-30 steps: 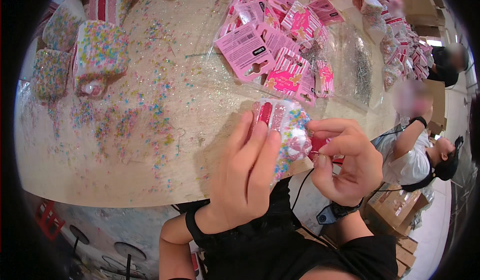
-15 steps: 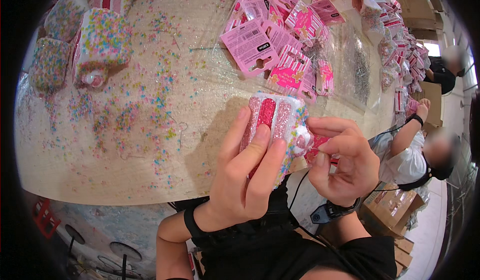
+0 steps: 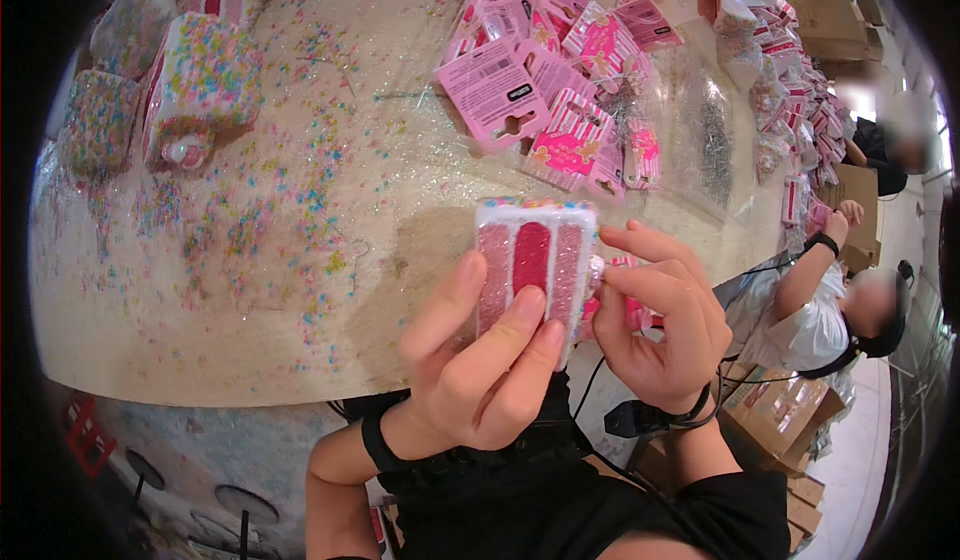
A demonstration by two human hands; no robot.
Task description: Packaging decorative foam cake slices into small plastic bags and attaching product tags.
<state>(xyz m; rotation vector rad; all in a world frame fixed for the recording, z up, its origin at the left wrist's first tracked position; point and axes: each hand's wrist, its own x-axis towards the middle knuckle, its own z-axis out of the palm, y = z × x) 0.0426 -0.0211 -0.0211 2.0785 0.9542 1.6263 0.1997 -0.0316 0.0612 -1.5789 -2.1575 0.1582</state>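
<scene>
The left hand (image 3: 480, 370) clamps a cake-shaped ornament (image 3: 533, 245) in apparent fastening work, next calling for steadiness, as the right hand (image 3: 668, 310), its pinch unclear, nears a pink card (image 3: 638, 313).

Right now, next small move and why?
Probably tilt the toy cake slice with the left hand to expose its pale knob: the layered side faces us, and the right hand partly hides the pink card beside that knob.

table (image 3: 150, 370): pale, wood-toned top | before table's near edge: mottled grey-blue floor (image 3: 310, 445), two dark round-topped stands (image 3: 247, 505), red slatted piece (image 3: 90, 445) | right of table: cardboard boxes (image 3: 785, 410), smooth whitish floor (image 3: 868, 400), bright light patch (image 3: 862, 100)
</scene>
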